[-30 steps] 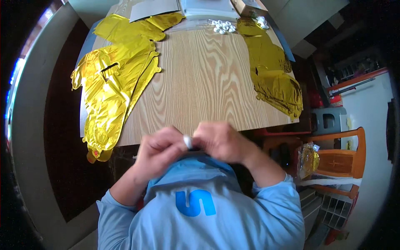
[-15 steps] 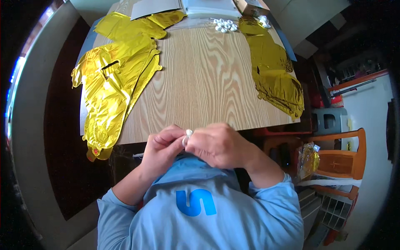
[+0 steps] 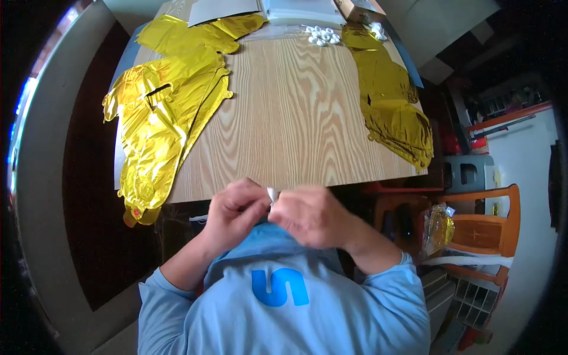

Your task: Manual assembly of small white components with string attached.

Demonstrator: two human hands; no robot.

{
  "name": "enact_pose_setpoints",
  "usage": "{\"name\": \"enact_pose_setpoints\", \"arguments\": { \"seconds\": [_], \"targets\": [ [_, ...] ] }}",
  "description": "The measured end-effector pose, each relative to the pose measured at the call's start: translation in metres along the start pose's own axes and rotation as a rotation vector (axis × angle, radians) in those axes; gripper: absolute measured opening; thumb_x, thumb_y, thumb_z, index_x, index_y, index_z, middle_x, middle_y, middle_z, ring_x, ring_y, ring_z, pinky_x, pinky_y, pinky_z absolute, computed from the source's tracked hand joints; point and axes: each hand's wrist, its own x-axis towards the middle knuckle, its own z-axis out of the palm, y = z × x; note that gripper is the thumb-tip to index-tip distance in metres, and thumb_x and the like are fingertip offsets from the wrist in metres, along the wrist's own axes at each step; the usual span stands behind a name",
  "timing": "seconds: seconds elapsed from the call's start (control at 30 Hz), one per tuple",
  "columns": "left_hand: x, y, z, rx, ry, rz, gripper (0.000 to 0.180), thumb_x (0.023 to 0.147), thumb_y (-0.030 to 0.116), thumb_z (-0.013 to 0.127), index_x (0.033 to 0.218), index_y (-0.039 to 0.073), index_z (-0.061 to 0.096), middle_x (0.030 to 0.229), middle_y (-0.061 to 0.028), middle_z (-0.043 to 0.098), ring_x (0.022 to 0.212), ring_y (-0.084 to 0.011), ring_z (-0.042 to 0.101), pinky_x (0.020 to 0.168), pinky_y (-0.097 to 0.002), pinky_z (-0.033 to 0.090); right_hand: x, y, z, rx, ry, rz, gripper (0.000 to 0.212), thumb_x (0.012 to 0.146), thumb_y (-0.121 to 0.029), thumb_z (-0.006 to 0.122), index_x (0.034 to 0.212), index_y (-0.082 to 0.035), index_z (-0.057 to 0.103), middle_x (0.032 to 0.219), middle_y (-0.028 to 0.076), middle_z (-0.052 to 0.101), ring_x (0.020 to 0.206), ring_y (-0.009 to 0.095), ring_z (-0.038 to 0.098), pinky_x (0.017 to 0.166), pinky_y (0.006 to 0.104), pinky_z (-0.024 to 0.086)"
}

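White piece [image 3: 272, 194] — between both hands [image 3: 235, 208].

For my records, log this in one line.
left hand: pinching white piece; right hand: against it, grip unclear; table: gold foil both sides, white cluster far end

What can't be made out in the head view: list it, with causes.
Small white object, head view: full shape hidden by the person's bare left hand and bare right hand.
Brown cardboard box, head view: far part cut off by the top edge.
Gold-and-clear plastic package on the brown wooden chair, head view: too small to tell the contents.
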Motion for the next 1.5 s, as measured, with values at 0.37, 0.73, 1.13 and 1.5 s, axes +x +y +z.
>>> {"name": "enact_pose_setpoints", "arguments": {
  "seconds": [0.37,0.73,1.13,1.5],
  "targets": [
    [-0.002,0.003,0.003,-0.266,0.058,-0.205,0.011,0.09,0.004,0.062,0.097,-0.002,0.068,0.088,-0.0032,0.061,0.08,-0.0098,0.057,0.071,-0.023,0.046,0.005,0.005,0.001,0.003,0.025,0.026,0.016,0.088,-0.016,0.06,0.079,-0.004,0.052,0.069,0.012,0.053,0.063,0.032,0.059,0.056,0.0409,0.047],
    [-0.006,0.013,0.002,-0.547,-0.127,-0.375,0.014,0.092,0.007,0.062,0.1,-0.002,0.069,0.095,-0.0023,0.062,0.088,-0.0078,0.056,0.079,-0.0219,0.044,0.0,0.016,-0.015,0.338,0.198,0.26,0.013,0.089,-0.011,0.062,0.098,-0.001,0.063,0.086,0.009,0.061,0.079,0.02,0.061,0.069,0.0295,0.048],
    [0.009,0.01,0.001,-0.395,-0.194,-0.084,0.015,0.093,0.004,0.057,0.105,0.001,0.066,0.094,-0.0042,0.058,0.088,-0.0108,0.056,0.077,-0.0236,0.045,-0.011,0.012,-0.013,1.093,0.024,0.483,0.027,0.086,0.001,0.065,0.113,0.001,0.06,0.1,0.007,0.065,0.091,0.013,0.063,0.081,0.0258,0.052],
    [0.024,0.001,0.01,-0.726,-0.148,-0.148,0.015,0.094,0.006,0.058,0.106,0.003,0.067,0.097,-0.003,0.056,0.09,-0.0111,0.054,0.081,-0.025,0.044,-0.006,0.032,-0.015,1.39,0.076,0.609,0.023,0.092,-0.013,0.062,0.111,0.001,0.059,0.099,0.007,0.066,0.087,0.013,0.063,0.074,0.0263,0.054]
  ]
}}
